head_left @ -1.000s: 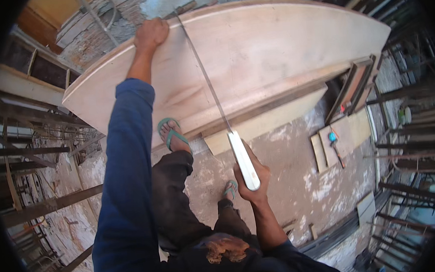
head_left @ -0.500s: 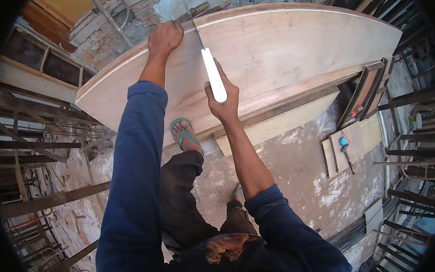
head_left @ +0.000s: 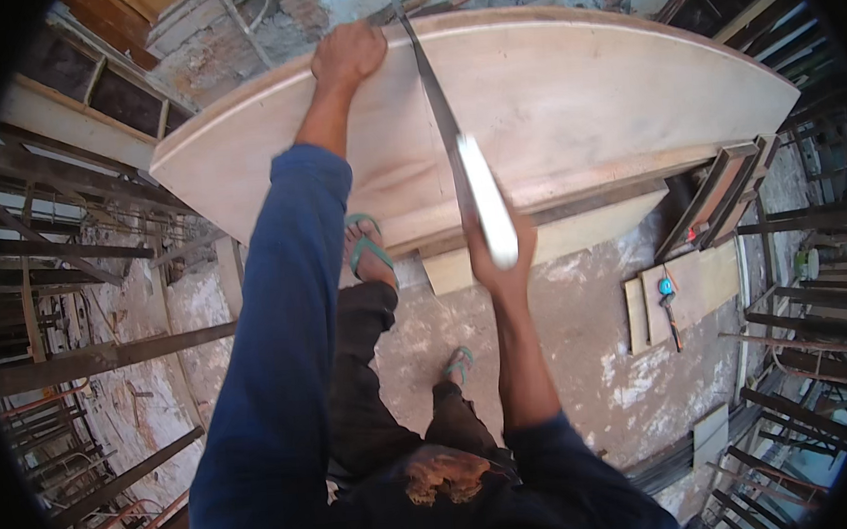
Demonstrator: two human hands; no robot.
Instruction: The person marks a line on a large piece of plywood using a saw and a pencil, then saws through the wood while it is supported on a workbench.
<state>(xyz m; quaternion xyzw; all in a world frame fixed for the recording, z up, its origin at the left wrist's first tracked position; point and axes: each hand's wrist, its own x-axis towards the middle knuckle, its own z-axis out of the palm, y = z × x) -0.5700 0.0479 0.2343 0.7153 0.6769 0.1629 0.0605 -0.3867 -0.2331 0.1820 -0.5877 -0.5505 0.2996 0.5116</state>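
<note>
A large curved wooden panel [head_left: 607, 98], pale and bowed along its far edge, lies across the space in front of me. My left hand [head_left: 351, 56] is closed over that far edge, its fingertips hidden beyond it. Just right of it, the blade of a handsaw crosses the same edge. My right hand [head_left: 510, 259] grips the saw's white handle [head_left: 485, 198] near the panel's near side. A thin line runs over the wood beside the blade. My foot in a green flip-flop [head_left: 369, 248] is at the panel's near edge.
Pale boards [head_left: 701, 286] lie on the floor at right, carrying a hammer [head_left: 673, 322] and a small blue round tool [head_left: 665, 287]. Brown wooden frames [head_left: 720, 198] stand by the panel's right end. Dark timbers [head_left: 109, 356] and metal rods crowd the left side.
My right hand has drawn the saw back toward me and slightly right, exposing more blade over the panel. My left hand appears a little farther right in view, still at the edge.
</note>
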